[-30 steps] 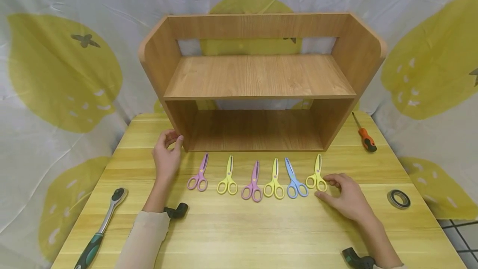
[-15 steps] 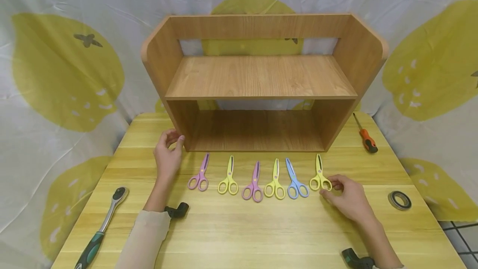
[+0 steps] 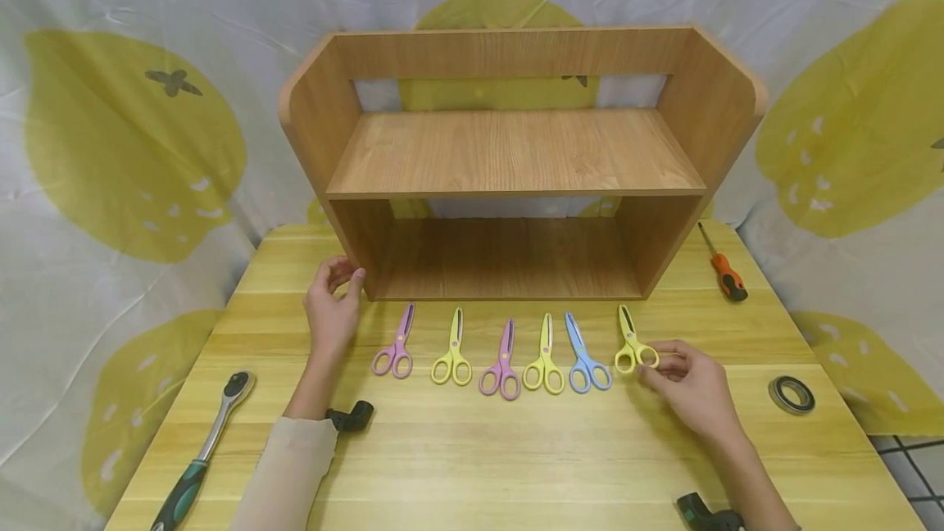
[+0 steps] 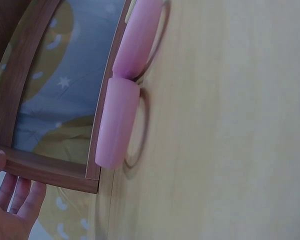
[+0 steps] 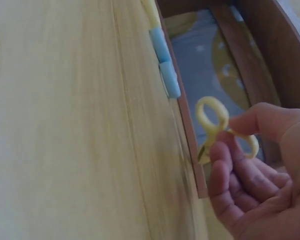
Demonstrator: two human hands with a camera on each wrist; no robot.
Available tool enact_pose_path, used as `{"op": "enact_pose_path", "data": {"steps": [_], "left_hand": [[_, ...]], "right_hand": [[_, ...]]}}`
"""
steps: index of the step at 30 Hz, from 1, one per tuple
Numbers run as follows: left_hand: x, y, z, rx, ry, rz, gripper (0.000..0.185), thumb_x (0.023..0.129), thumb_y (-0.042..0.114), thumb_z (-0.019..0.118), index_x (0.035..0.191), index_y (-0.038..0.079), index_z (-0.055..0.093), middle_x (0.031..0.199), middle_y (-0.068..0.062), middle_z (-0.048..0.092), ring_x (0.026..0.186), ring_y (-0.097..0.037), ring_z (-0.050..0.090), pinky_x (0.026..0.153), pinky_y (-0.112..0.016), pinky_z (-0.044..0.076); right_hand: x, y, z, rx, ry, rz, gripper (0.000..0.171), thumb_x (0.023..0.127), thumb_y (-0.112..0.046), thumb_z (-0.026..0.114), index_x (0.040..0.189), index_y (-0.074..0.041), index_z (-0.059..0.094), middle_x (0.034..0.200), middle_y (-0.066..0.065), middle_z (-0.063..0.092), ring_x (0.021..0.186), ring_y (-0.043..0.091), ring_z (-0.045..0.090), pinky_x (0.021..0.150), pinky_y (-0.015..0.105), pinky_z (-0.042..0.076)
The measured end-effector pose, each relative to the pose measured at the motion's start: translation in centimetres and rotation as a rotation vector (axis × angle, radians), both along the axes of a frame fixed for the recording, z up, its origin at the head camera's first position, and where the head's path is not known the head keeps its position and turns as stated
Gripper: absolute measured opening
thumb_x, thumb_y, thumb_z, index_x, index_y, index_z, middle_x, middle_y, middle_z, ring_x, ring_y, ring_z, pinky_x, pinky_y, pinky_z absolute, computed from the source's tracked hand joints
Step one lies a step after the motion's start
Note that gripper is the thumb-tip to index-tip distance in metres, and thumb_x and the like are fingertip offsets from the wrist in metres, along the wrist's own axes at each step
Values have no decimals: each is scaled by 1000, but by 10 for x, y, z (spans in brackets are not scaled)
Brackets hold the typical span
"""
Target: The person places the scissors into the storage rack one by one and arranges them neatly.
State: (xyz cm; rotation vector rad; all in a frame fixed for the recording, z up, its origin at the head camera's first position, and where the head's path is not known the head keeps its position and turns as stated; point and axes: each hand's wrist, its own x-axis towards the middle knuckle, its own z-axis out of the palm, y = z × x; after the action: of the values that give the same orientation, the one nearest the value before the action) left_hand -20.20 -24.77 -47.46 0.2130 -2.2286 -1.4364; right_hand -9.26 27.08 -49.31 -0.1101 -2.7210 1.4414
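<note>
Ratchet, screwdriver, tape roll

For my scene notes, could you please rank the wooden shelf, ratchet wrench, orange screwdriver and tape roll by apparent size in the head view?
1. wooden shelf
2. ratchet wrench, nearer the camera
3. orange screwdriver
4. tape roll

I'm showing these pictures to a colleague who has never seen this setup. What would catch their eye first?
Probably the big two-tier wooden shelf at the back of the yellow table, with a row of pastel scissors in front of it. At the row's right end, the right hand pinches the yellow scissors by the handle loops, while the left hand rests against the shelf's lower left corner.
</note>
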Motion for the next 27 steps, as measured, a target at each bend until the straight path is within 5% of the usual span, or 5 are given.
{"op": "enact_pose_path", "data": {"steps": [8,18,27], "left_hand": [[1,-1,0,-11,-15,6,31,100,27,70,127,13,64,120,-3,72,108,-12,69,79,-15,52],[1,0,3,19,-3,22,25,97,21,73,119,10,67,114,-6,74,101,-6,68,77,-16,53],[0,-2,-1,49,-20,23,28,97,25,74,119,9,67,115,-6,74,103,-8,68,79,-16,54]], "right_hand": [[6,-12,20,-175,66,83,41,91,-15,81,127,-2,67,96,1,79,88,4,73,83,15,57],[8,-53,75,-329,275,303,40,84,10,78,122,6,66,90,0,76,85,11,72,87,19,58],[-12,-84,121,-407,412,403,42,83,15,76,124,7,65,91,1,75,86,10,72,85,21,59]]}}
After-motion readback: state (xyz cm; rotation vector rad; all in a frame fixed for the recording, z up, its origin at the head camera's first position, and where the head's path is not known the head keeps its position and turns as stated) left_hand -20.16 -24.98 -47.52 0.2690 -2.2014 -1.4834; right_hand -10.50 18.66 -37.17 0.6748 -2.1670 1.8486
